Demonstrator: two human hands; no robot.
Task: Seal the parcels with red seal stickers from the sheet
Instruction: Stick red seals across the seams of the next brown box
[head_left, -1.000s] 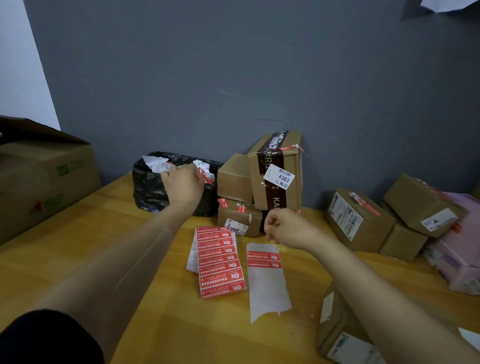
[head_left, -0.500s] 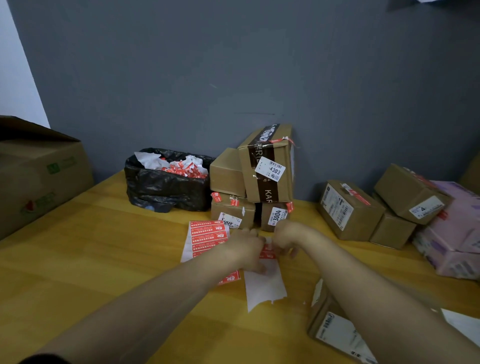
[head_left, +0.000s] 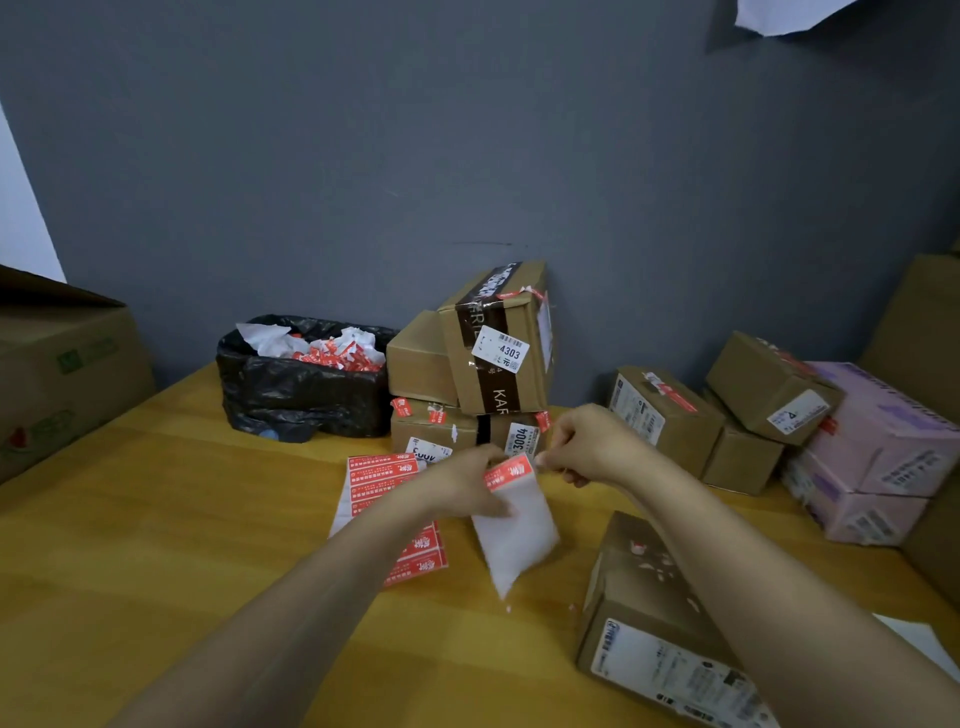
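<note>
My left hand (head_left: 462, 486) holds a mostly white backing sheet (head_left: 514, 540) lifted off the table, with one red seal sticker (head_left: 509, 474) left at its top edge. My right hand (head_left: 587, 447) pinches at the right end of that sticker. A fuller sheet of red stickers (head_left: 387, 480) lies flat on the wooden table (head_left: 156, 545), partly under my left forearm. A brown parcel (head_left: 644, 618) with a white label lies near my right forearm. More parcels (head_left: 496, 343) are stacked against the grey wall.
A black bag (head_left: 301, 389) with crumpled white and red scraps sits at the back left. A large carton (head_left: 62, 374) stands at the far left. Brown boxes (head_left: 665, 415) and a pink parcel (head_left: 878, 452) pile up at the right.
My left hand came back from the black bag and took hold of the backing sheet, lifting it off the table. My right hand has stayed at the sticker on its top edge.
</note>
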